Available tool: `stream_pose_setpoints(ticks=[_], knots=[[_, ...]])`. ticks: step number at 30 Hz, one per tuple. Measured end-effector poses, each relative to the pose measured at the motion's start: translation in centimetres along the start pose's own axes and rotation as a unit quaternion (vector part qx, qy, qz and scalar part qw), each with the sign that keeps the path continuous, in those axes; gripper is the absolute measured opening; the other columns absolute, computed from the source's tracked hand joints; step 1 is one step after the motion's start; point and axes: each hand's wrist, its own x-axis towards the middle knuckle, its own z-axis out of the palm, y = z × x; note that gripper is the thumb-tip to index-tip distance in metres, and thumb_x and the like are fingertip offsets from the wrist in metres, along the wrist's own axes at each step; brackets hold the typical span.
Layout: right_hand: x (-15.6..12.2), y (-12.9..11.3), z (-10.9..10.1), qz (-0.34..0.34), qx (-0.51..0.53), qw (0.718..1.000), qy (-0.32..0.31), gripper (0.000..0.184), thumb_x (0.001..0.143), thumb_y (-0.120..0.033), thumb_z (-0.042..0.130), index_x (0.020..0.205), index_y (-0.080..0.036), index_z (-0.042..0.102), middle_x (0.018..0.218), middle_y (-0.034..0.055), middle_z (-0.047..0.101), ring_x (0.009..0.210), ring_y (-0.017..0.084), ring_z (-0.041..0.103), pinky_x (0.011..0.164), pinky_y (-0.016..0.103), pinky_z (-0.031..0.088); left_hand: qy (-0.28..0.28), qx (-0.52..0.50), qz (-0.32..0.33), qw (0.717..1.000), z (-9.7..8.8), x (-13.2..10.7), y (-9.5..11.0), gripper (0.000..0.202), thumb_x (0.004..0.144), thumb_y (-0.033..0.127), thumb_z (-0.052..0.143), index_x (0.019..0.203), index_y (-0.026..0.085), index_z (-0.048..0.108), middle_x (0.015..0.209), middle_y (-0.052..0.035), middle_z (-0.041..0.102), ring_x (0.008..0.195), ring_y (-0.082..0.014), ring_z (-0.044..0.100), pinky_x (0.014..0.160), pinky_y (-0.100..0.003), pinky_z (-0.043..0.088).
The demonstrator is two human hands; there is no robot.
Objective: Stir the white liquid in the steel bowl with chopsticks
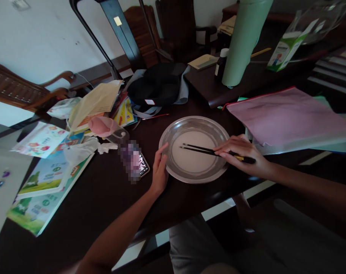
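Observation:
A round metal basin (194,179) with a wide rim stands near the table's front edge, holding a cloudy whitish liquid (196,163). At its left side my left hand (159,169) is on the rim, thumb and forefinger over the edge; its other fingers are mostly hidden. From the right, my right hand (241,154) grips a pair of black chopsticks (200,149) with gold near the rear end. Their tips point left over the liquid, slightly apart. Whether they touch the liquid I cannot tell.
Left of the basin lie a lit phone (144,165), a pink object (101,126), crumpled tissue (108,147) and booklets (42,175). Behind sits a black case (158,83). A pink zip pouch (287,114) and a tall green cylinder (245,42) are at the right.

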Motion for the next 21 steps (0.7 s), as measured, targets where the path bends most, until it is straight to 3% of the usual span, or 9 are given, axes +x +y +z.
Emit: stream_pose_setpoints(ticks=[6, 11, 15, 21], knots=[[-0.4, 0.3, -1.8, 0.044, -0.011, 0.997, 0.065, 0.026, 0.107, -0.031, 0.054, 0.09, -0.029, 0.073, 0.087, 0.0017, 0.082, 0.073, 0.022, 0.073, 0.071, 0.045, 0.045, -0.008, -0.007, 0.003, 1.0, 0.1, 0.0, 0.0, 0.05, 0.092, 0.061, 0.067, 0.133, 0.031, 0.068, 0.142, -0.0063, 0.067, 0.134, -0.0291, 0.061, 0.118, -0.048, 0.045], [-0.8, -0.5, -3.1, 0.037, 0.059, 0.995, 0.075, 0.037, 0.11, -0.033, 0.046, 0.084, -0.032, 0.073, 0.077, 0.0, 0.078, 0.065, 0.022, 0.069, 0.071, 0.049, 0.045, -0.003, 0.012, 0.008, 1.0, -0.1, 0.0, -0.1, 0.05, 0.093, 0.061, 0.066, 0.133, 0.031, 0.068, 0.145, -0.0059, 0.065, 0.138, -0.0297, 0.058, 0.122, -0.047, 0.04], [-0.9, -1.0, -2.4, 0.002, 0.077, 0.996, 0.037, 0.034, 0.11, -0.029, 0.045, 0.089, -0.028, 0.072, 0.081, -0.0001, 0.079, 0.07, 0.019, 0.071, 0.073, 0.044, 0.048, 0.0, 0.028, 0.014, 0.999, -0.2, 0.0, -0.2, 0.051, 0.094, 0.06, 0.064, 0.134, 0.029, 0.068, 0.147, -0.0064, 0.064, 0.143, -0.0297, 0.054, 0.125, -0.046, 0.036], [-0.3, -0.6, -0.3, -0.016, 0.022, 1.0, -0.008, 0.013, 0.104, -0.025, 0.06, 0.101, -0.027, 0.073, 0.098, 0.0003, 0.084, 0.084, 0.018, 0.076, 0.073, 0.039, 0.046, -0.001, 0.01, 0.005, 1.0, -0.2, 0.0, -0.2, 0.052, 0.092, 0.061, 0.066, 0.134, 0.03, 0.068, 0.146, -0.0067, 0.065, 0.141, -0.0299, 0.056, 0.122, -0.046, 0.04]])
